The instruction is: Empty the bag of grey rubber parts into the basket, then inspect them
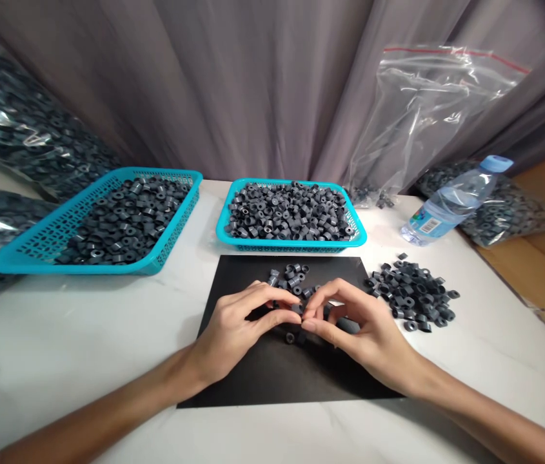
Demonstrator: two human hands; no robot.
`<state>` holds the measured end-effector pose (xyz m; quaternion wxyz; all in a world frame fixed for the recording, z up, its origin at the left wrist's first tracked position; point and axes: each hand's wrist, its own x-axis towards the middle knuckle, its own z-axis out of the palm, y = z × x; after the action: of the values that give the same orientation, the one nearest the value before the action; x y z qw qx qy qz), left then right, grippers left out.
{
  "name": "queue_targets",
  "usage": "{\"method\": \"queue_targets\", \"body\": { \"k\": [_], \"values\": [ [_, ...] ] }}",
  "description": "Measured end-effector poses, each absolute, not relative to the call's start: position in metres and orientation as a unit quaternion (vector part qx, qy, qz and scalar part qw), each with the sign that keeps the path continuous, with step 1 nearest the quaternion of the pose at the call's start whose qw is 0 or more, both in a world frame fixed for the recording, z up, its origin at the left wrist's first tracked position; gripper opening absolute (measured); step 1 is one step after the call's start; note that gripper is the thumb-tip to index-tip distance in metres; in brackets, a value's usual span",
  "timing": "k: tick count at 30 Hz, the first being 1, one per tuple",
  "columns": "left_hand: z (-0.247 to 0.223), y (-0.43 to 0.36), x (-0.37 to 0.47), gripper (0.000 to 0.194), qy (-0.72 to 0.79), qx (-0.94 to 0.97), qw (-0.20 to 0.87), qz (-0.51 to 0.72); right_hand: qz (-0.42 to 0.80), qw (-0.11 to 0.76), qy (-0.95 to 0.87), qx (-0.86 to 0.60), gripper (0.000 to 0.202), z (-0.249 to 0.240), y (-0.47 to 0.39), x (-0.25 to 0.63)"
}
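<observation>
Over a black mat my two hands meet at the fingertips. My left hand pinches a small dark grey part between thumb and forefinger. My right hand is closed, thumb and fingers together right beside that part; what it holds, if anything, is too small to make out. A dark rounded object shows under the right fingers. Loose grey ring-like parts lie on the mat just beyond the hands, and another ring lies nearer to me.
Blue baskets of grey parts stand at the left and back centre. A loose pile lies right of the mat, with a water bottle behind. Bags of parts are at the left; a clear bag stands behind.
</observation>
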<state>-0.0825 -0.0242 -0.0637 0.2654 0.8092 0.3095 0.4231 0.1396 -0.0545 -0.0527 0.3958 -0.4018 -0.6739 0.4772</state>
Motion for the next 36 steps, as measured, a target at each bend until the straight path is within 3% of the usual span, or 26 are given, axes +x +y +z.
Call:
{"method": "queue_targets", "body": {
  "k": [8,16,26,36],
  "values": [
    [-0.061,-0.023,-0.083,0.013,0.329,0.794,0.339,0.383,0.422,0.414,-0.693,-0.412,0.02,-0.059,-0.053,0.138],
    [-0.057,-0.023,-0.079,0.027,0.383,0.724,0.464,0.336,0.353,0.431,-0.74,-0.377,0.028,-0.061,-0.048,0.138],
    [-0.055,-0.023,-0.078,0.034,0.376,0.727,0.484,0.309,0.357,0.455,-0.726,-0.371,0.023,-0.063,-0.047,0.136],
    [-0.057,-0.024,-0.078,0.024,0.359,0.715,0.525,0.29,0.355,0.463,-0.718,-0.379,0.021,-0.062,-0.048,0.14]
  ]
}}
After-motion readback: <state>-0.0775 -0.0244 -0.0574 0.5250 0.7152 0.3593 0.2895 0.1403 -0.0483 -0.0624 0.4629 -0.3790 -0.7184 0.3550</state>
